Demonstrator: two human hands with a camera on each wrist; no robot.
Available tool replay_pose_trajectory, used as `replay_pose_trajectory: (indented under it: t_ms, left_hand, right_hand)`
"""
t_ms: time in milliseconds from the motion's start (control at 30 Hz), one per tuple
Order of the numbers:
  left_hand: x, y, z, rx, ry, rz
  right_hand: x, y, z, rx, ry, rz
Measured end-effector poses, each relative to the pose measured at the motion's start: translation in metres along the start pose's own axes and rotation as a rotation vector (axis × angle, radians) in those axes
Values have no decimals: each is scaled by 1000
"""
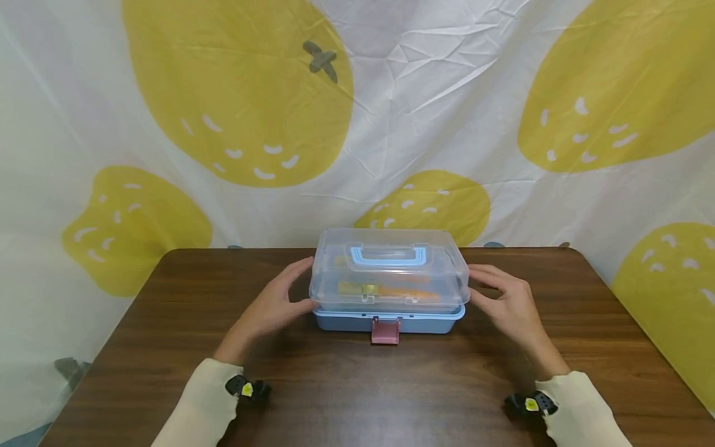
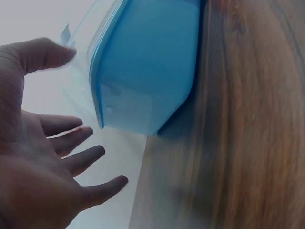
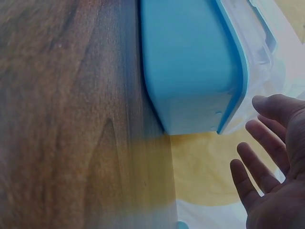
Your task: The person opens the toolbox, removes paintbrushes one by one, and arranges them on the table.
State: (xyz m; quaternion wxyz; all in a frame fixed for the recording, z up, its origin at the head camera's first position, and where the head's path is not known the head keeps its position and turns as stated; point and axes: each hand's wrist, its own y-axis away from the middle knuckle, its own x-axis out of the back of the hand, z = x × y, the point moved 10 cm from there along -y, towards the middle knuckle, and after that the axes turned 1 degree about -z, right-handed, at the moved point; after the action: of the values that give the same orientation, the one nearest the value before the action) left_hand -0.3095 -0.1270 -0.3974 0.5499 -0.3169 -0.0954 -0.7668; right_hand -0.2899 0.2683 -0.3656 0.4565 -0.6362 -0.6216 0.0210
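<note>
A storage box stands on the table, with a light blue base (image 1: 341, 323) and a clear lid (image 1: 335, 248) resting over it. The lid carries a light blue handle (image 1: 388, 257). On the front, a pink latch (image 1: 385, 332) hangs folded down. Orange and yellow things (image 1: 385, 290) show blurrily through the lid. My left hand (image 1: 279, 304) is at the lid's left side, thumb near the front corner and fingers spread toward the back. At the opposite side is my right hand (image 1: 505, 301), its thumb and fingertips right at the lid's edge, fingers spread and loosely bent.
The box sits near the back of a brown wooden table (image 1: 357, 391). Right behind the table hangs a white cloth (image 1: 268, 217) printed with large yellow fruit. Each wrist wears a black strap with a small camera.
</note>
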Motion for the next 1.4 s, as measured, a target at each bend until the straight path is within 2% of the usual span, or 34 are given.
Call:
replay_pose_trajectory:
  t_ms: [267, 433, 633, 967, 1400]
  left_hand:
    - [15, -3, 1, -100, -25, 106]
    - [12, -4, 2, -95, -43, 116]
    - [13, -2, 9, -119, -132, 157]
    - [13, 0, 9, -109, -148, 158]
    - [14, 0, 7, -108, -147, 163]
  right_hand:
    - [1, 1, 0, 9, -3, 14]
    - [1, 1, 0, -2, -2, 10]
    - [1, 2, 1, -12, 7, 1]
    - [-4, 1, 5, 4, 4, -7]
    - [-8, 2, 9, -28, 5, 0]
